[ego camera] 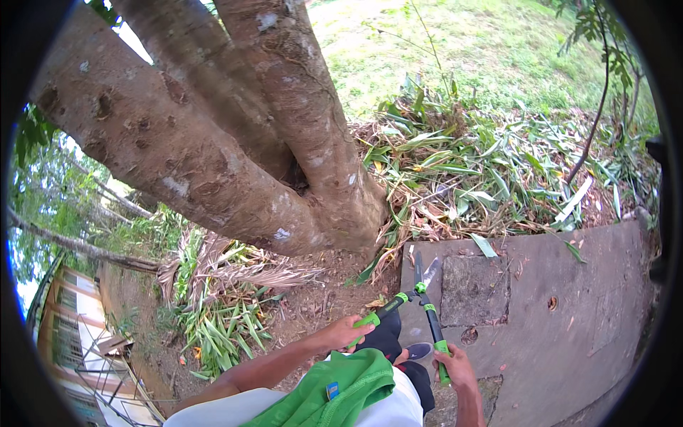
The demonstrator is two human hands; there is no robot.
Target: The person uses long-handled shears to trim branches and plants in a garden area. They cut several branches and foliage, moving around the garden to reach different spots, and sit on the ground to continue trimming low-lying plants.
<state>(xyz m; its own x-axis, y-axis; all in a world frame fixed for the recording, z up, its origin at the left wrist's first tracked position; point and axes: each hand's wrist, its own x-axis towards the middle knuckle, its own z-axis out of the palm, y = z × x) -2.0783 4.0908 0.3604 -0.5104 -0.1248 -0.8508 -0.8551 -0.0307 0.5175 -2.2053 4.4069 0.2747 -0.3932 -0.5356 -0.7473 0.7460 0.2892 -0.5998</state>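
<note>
Hedge shears (420, 288) with black and green handles are held out in front of my body, their blades parted and directed away from me. The left handle's green grip is in my left hand (347, 332). Around the right green grip closes my right hand (453, 364). Beneath the blades is the near-left corner of a concrete slab (544, 283), and the tips reach towards its leaf-strewn edge. A green cloth (341, 381) hangs down the front of my white shirt. One dark shoe (419, 350) shows on the slab between the handles.
A thick multi-stemmed tree trunk (320, 213) rises just ahead to the left. Cut long leaves (480, 165) lie heaped beyond the slab, and another leaf pile (229, 331) lies left. A thin sapling (592, 128) stands right. At far left is a building (80, 309).
</note>
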